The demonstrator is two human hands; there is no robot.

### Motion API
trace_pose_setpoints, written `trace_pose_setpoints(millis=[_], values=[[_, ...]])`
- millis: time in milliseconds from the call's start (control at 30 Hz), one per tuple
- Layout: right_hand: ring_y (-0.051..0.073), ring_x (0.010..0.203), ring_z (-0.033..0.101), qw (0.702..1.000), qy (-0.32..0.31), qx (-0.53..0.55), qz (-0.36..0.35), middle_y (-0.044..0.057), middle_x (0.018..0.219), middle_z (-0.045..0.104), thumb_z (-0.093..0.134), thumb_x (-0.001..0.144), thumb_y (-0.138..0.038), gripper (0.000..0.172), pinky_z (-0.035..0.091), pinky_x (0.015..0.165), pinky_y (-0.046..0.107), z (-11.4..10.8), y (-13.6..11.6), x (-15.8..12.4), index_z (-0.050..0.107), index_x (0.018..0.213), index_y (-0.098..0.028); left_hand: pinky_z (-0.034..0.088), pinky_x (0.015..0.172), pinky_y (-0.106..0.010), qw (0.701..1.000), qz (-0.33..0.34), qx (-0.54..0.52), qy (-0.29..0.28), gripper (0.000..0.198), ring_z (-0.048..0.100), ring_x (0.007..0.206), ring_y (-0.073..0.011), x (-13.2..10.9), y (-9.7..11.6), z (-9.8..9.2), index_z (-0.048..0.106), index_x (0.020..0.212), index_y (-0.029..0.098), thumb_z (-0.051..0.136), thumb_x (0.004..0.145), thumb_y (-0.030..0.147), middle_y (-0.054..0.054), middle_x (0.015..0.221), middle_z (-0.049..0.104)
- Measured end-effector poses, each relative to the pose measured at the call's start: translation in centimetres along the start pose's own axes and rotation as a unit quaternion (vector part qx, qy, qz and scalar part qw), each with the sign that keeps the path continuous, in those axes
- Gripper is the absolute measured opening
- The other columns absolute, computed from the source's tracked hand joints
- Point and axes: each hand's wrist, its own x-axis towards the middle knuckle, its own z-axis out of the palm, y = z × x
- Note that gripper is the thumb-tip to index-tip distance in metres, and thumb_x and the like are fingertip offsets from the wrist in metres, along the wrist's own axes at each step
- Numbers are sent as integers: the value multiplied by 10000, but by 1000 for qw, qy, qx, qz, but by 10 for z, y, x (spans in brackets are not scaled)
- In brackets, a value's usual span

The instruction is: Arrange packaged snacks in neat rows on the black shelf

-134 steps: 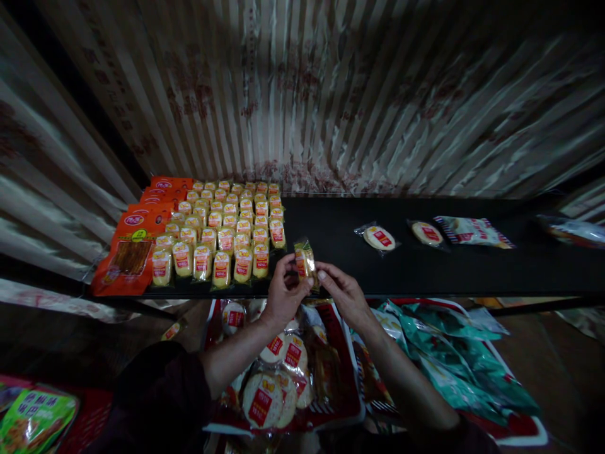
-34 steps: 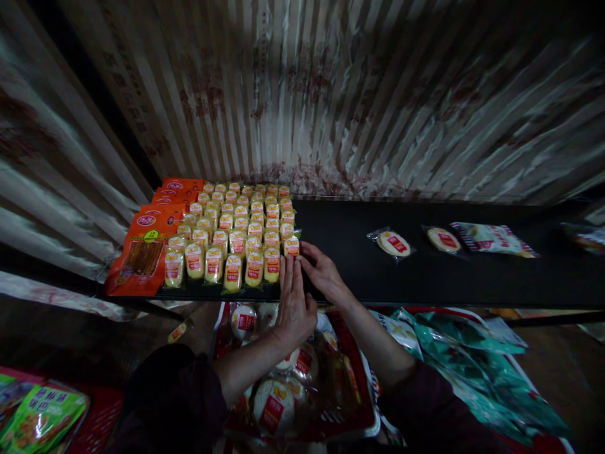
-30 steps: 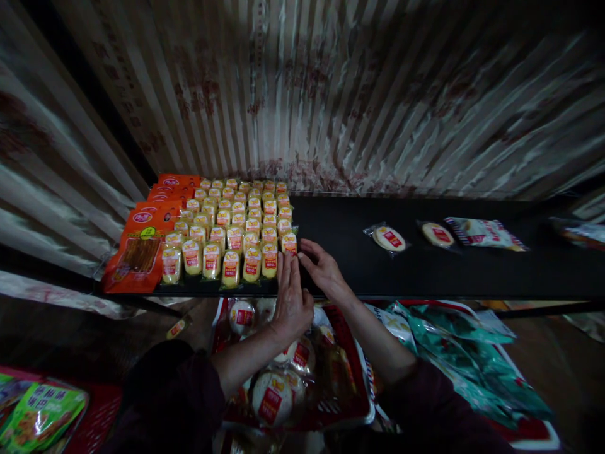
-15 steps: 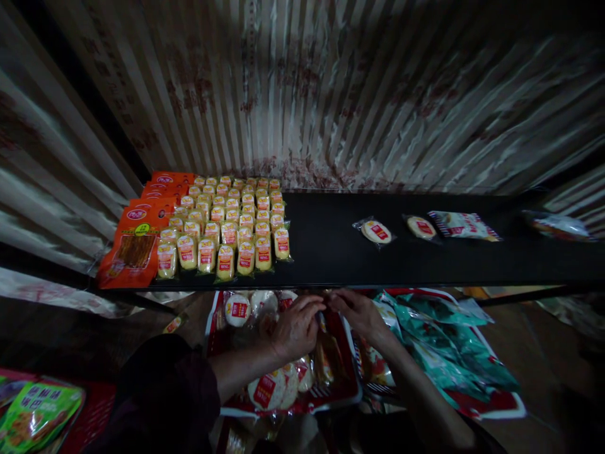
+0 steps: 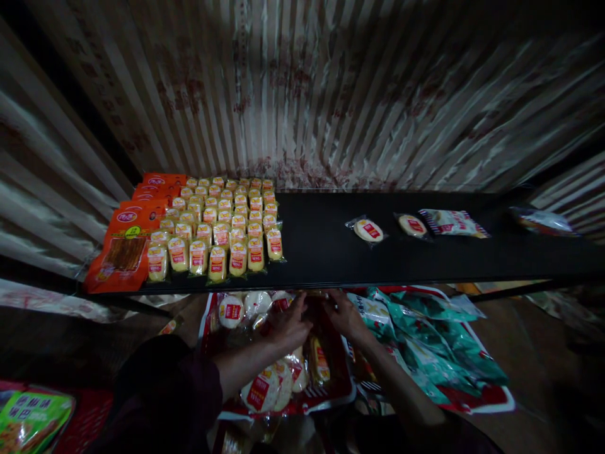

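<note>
My left hand point(image 5: 288, 325) and my right hand point(image 5: 345, 315) are both down in a red basket point(image 5: 347, 392) just under the front edge of a black shelf point(image 5: 331, 255). The left hand's fingers curl among the packets there. The right hand's fingertips are in shadow near the basket's far end. The basket holds round white cakes with red labels point(image 5: 259, 391) and a small yellow packet point(image 5: 320, 366). On the shelf's left part, several rows of the same small yellow packets point(image 5: 227, 233) lie side by side.
Orange packets point(image 5: 123, 252) lie left of the yellow rows. Two round cakes point(image 5: 368, 230) point(image 5: 411, 225) and a striped packet point(image 5: 451, 222) lie on the shelf's right part. Green bags point(image 5: 425, 334) fill a second basket on the right. A green pack point(image 5: 28, 422) lies bottom left.
Both hands set a yellow packet at the right end of the front row, pressed it into line, then dropped from the shelf into the red basket below.
</note>
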Motion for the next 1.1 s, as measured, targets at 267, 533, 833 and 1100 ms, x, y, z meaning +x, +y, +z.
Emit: trace_pose_setpoints(millis=[267,533,833,1100], values=[[218,942,628,998,-37,-58,5,103,1049,658,439,812,-151,360,482,878,342,-4,-4,-1,676,1076,-212,371,1045,-407,991,-96,-88,9,843,431,1306,-252,0,4,0,256,1454,196,561,685,37,-143,1375,505],[208,940,580,991,-48,-112,-64,71,1007,634,476,827,-171,213,455,854,333,-7,-3,-2,669,904,-219,388,1039,-397,973,-112,-196,39,754,489,1242,-269,-3,6,2,492,1300,178,604,583,-24,-123,1448,416],[191,886,595,988,-98,7,-122,59,909,620,492,812,-142,144,474,814,327,-6,-14,-4,607,757,-209,508,857,-316,950,-141,-265,85,460,569,1091,-226,-2,4,0,537,1153,139,642,706,116,-150,1260,520],[211,1155,558,972,-143,126,-135,94,1215,572,554,815,-161,104,456,942,351,-10,-38,-21,642,821,-216,483,724,-274,948,-126,-287,63,267,624,802,-158,-9,18,-7,598,927,149,668,680,224,-61,906,641]])
